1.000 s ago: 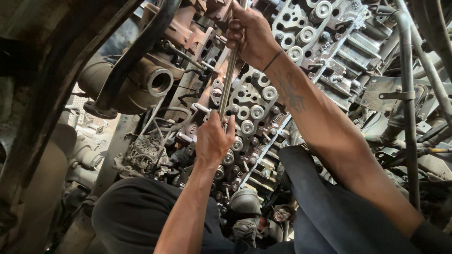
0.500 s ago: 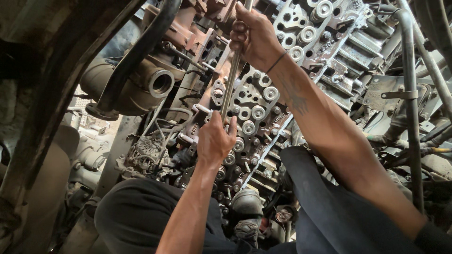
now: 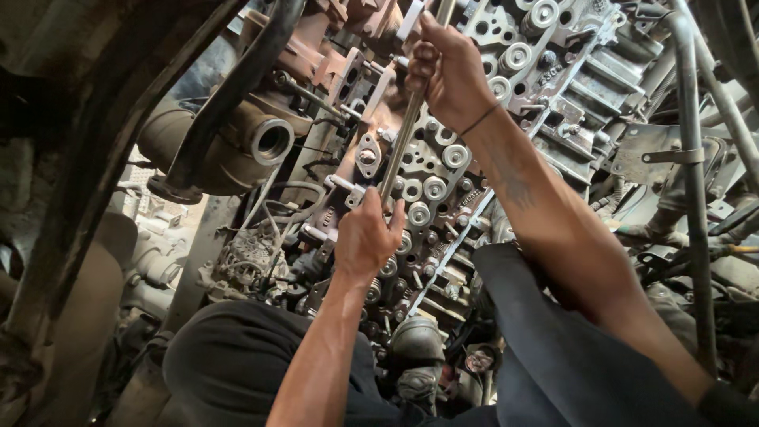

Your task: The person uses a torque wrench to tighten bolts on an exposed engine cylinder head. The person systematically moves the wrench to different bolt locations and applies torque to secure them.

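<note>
A long steel wrench bar [image 3: 401,146] runs steeply up across the open top of an engine [image 3: 506,59] with rows of round valve springs. My right hand [image 3: 444,73] is closed around the bar's upper part, near the top of the view. My left hand [image 3: 365,237] grips the bar's lower end, pressed against the engine; the bar's tip is hidden under it. Both forearms reach up from the bottom of the view.
A rusty round pipe opening [image 3: 267,142] and a dark curved hose [image 3: 229,95] sit left of the hands. A grey metal tube [image 3: 689,182] runs down the right side. Dark cloth [image 3: 237,364] fills the bottom. Hoses and brackets crowd around the engine.
My right hand and the top of the bar have shifted slightly to the right. My left hand has stayed on the bar's lower end.
</note>
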Action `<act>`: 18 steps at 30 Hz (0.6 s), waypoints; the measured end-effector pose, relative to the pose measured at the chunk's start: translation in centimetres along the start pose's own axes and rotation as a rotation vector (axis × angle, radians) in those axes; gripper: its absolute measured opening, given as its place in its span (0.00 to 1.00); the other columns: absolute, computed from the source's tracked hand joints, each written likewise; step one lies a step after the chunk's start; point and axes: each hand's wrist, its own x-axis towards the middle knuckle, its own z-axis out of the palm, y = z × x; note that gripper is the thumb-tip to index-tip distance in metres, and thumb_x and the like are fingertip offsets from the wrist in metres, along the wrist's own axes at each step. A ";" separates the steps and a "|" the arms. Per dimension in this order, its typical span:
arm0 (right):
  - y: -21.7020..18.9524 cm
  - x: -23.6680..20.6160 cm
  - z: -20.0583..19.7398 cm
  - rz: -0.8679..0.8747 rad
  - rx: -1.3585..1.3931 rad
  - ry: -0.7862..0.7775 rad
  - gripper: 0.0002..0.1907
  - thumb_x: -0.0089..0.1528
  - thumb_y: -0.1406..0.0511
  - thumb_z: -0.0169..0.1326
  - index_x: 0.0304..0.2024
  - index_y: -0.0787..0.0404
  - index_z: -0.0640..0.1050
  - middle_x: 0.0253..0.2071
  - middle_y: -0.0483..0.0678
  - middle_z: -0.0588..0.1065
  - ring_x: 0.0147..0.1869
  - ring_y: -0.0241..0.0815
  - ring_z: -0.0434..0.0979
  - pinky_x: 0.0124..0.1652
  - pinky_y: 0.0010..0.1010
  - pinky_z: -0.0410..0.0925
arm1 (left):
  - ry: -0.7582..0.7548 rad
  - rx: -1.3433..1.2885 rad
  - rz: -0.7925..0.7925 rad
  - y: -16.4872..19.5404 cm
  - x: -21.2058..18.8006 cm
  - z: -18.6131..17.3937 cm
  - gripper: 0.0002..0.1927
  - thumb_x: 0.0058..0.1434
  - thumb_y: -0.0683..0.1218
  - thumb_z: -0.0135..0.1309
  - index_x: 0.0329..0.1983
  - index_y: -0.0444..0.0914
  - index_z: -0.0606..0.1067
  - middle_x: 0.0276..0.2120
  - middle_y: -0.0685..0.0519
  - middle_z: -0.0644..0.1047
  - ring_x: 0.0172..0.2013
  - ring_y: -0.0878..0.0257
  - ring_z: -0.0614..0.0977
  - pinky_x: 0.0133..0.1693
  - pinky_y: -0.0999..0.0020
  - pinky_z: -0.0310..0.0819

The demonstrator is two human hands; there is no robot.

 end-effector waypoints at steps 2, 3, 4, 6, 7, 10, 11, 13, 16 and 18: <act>0.2 0.4 0.3 0.022 -0.004 0.016 0.13 0.70 0.57 0.54 0.36 0.56 0.68 0.28 0.38 0.61 0.29 0.33 0.60 0.31 0.28 0.60 | 0.051 0.038 0.039 0.1 0.1 -0.1 0.15 0.66 0.50 0.56 0.33 0.35 0.68 0.19 0.39 0.78 0.23 0.41 0.84 0.23 0.50 0.77; 0.3 0.4 0.4 0.038 -0.006 0.028 0.13 0.69 0.57 0.53 0.36 0.56 0.68 0.27 0.38 0.61 0.29 0.33 0.60 0.30 0.28 0.60 | 0.073 0.055 0.053 0.1 0.0 -0.1 0.16 0.66 0.50 0.57 0.33 0.34 0.68 0.20 0.38 0.78 0.23 0.39 0.83 0.24 0.49 0.77; 0.3 0.5 0.4 0.033 0.013 -0.001 0.13 0.69 0.57 0.54 0.36 0.55 0.67 0.27 0.38 0.61 0.29 0.33 0.60 0.30 0.28 0.59 | 0.093 0.047 0.060 0.1 0.0 -0.1 0.16 0.65 0.50 0.57 0.33 0.34 0.69 0.20 0.39 0.78 0.24 0.40 0.83 0.24 0.49 0.77; 0.4 0.7 0.5 0.021 0.055 -0.064 0.14 0.69 0.58 0.54 0.35 0.55 0.66 0.28 0.39 0.61 0.29 0.33 0.60 0.31 0.29 0.59 | 0.138 0.036 0.074 0.2 -0.1 -0.1 0.16 0.65 0.51 0.57 0.33 0.35 0.69 0.21 0.39 0.79 0.25 0.40 0.83 0.25 0.49 0.77; 0.4 0.7 0.5 0.023 0.055 -0.061 0.14 0.69 0.58 0.54 0.35 0.55 0.65 0.28 0.39 0.61 0.29 0.33 0.60 0.31 0.29 0.59 | 0.132 0.037 0.063 0.2 -0.1 0.0 0.16 0.65 0.51 0.57 0.33 0.35 0.69 0.21 0.39 0.79 0.25 0.40 0.83 0.25 0.49 0.77; 0.6 0.9 0.5 0.034 0.066 -0.062 0.14 0.69 0.59 0.55 0.36 0.54 0.64 0.28 0.39 0.62 0.29 0.33 0.60 0.31 0.29 0.59 | 0.125 0.048 0.043 0.1 -0.1 0.1 0.16 0.65 0.51 0.57 0.32 0.35 0.69 0.21 0.39 0.78 0.25 0.40 0.83 0.25 0.49 0.77; 0.6 1.0 0.5 0.035 0.077 -0.070 0.14 0.69 0.59 0.55 0.36 0.53 0.63 0.28 0.39 0.62 0.29 0.33 0.60 0.31 0.29 0.59 | 0.134 0.057 0.050 0.1 -0.1 0.1 0.16 0.65 0.51 0.57 0.32 0.35 0.69 0.21 0.39 0.79 0.24 0.40 0.83 0.25 0.50 0.77; 0.8 1.1 0.4 0.036 0.076 -0.066 0.15 0.69 0.59 0.55 0.36 0.53 0.62 0.28 0.39 0.62 0.29 0.33 0.60 0.31 0.28 0.59 | 0.124 0.059 0.041 0.0 0.0 0.2 0.16 0.66 0.51 0.57 0.33 0.35 0.69 0.21 0.39 0.78 0.24 0.41 0.84 0.25 0.51 0.77; 0.9 1.2 0.4 0.026 0.051 -0.048 0.16 0.70 0.59 0.55 0.36 0.53 0.62 0.29 0.39 0.62 0.30 0.33 0.61 0.32 0.29 0.60 | 0.091 0.058 0.020 -0.1 0.0 0.2 0.16 0.67 0.51 0.57 0.33 0.35 0.69 0.21 0.39 0.78 0.24 0.43 0.84 0.24 0.53 0.78; 0.9 1.2 0.4 0.021 0.049 -0.058 0.15 0.70 0.60 0.55 0.36 0.53 0.62 0.29 0.39 0.62 0.30 0.33 0.61 0.32 0.30 0.60 | 0.104 0.081 0.032 -0.1 0.0 0.2 0.17 0.66 0.51 0.57 0.33 0.35 0.69 0.21 0.39 0.78 0.24 0.43 0.84 0.24 0.53 0.78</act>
